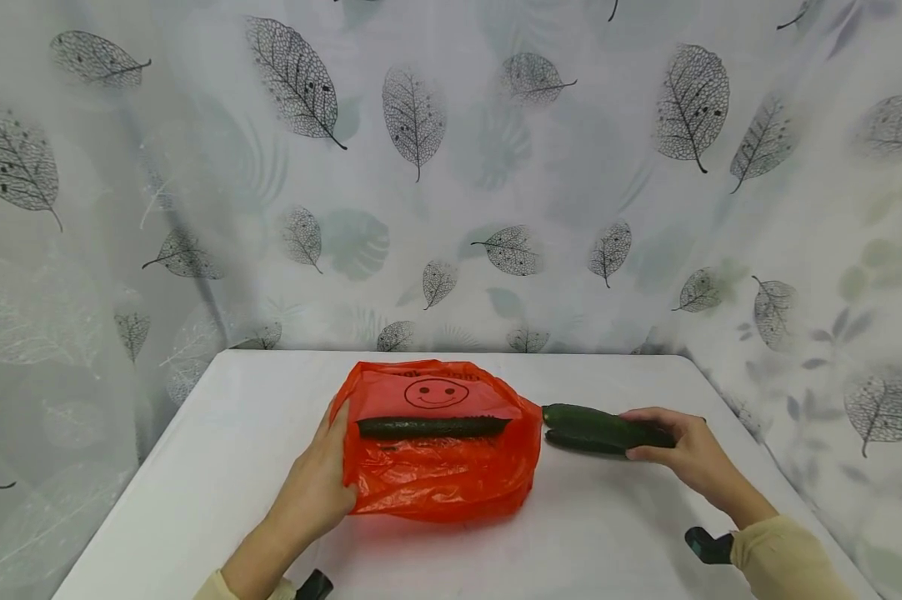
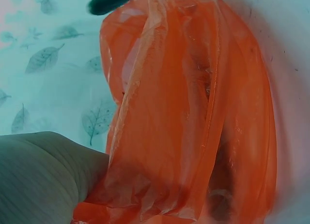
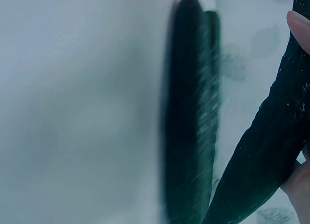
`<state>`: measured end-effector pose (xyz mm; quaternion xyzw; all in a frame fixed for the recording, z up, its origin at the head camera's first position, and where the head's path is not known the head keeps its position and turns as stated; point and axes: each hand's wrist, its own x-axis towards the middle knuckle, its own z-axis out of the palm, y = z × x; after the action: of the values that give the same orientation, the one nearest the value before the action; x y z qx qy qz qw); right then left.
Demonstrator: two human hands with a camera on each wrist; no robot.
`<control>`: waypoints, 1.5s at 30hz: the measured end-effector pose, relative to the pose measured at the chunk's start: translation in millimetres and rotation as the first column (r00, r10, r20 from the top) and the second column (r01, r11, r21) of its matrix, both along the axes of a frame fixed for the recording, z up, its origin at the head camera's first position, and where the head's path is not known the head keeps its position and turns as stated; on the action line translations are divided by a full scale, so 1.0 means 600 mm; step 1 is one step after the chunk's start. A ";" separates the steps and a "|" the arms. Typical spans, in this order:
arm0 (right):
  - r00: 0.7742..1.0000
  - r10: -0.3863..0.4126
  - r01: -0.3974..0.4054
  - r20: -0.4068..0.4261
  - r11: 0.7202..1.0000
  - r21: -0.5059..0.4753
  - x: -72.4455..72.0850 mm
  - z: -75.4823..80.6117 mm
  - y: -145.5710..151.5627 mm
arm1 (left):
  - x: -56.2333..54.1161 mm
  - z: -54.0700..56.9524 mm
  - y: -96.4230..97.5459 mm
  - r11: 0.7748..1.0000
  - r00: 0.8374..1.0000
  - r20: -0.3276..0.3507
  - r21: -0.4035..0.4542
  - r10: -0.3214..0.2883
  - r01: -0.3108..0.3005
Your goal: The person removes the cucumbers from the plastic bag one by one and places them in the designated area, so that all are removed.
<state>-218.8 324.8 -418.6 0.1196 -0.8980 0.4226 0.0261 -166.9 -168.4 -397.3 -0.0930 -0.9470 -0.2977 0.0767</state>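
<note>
A red plastic bag (image 1: 443, 479) with a printed smiley face lies on the white table, its mouth spread open. One dark green cucumber (image 1: 433, 427) lies crosswise in that mouth. My left hand (image 1: 318, 475) grips the bag's left edge; its fingers are partly hidden behind the plastic. To the right of the bag, my right hand (image 1: 676, 442) holds a cucumber (image 3: 271, 132) between thumb and fingers. Beside it in the right wrist view lie two more cucumbers (image 3: 184, 112), blurred and side by side. In the head view the cucumbers (image 1: 593, 425) overlap, with their left ends close to the bag.
The white table (image 1: 271, 392) extends around the bag. Behind it and at both sides hangs a pale curtain (image 1: 451, 208) printed with leaves. A black device (image 1: 709, 546) sits at the right wrist, and another (image 1: 314, 586) at the left.
</note>
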 end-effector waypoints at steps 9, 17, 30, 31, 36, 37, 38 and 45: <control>1.000 -0.013 0.014 -0.008 0.988 0.156 -0.002 -0.037 0.044 | 0.000 0.003 0.001 1.000 1.000 0.004 -0.003 0.002 -0.002; 0.999 0.001 0.010 -0.050 0.975 0.223 -0.004 -0.064 0.065 | 0.001 0.002 0.002 1.000 1.000 0.006 0.008 0.003 -0.003; 0.996 0.003 0.019 -0.087 0.965 0.261 -0.009 -0.090 0.064 | 0.001 0.000 0.000 1.000 1.000 -0.011 0.004 0.000 0.000; 0.995 0.002 0.026 -0.103 0.962 0.270 -0.008 -0.091 0.062 | 0.002 0.000 -0.001 1.000 1.000 -0.012 0.003 0.001 -0.001; 0.976 -0.010 0.080 -0.216 0.945 0.316 -0.006 -0.100 0.052 | 0.003 0.000 -0.002 1.000 1.000 -0.012 0.004 -0.001 0.001; 0.970 -0.014 0.094 -0.241 0.942 0.323 -0.005 -0.102 0.051 | 0.003 0.000 -0.002 1.000 1.000 -0.011 0.005 -0.001 0.001; 0.965 -0.014 0.102 -0.260 0.939 0.328 -0.005 -0.104 0.050 | 0.003 0.000 -0.002 1.000 1.000 -0.011 0.007 -0.001 0.001; 0.955 0.011 0.101 -0.297 0.928 0.359 -0.004 -0.104 0.048 | 0.005 0.000 -0.005 1.000 1.000 -0.012 0.008 -0.006 0.006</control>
<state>-220.9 353.7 -481.3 0.1626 -0.9501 0.2226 0.1458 -163.8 -171.6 -397.2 -0.0974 -0.9451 -0.3010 0.0818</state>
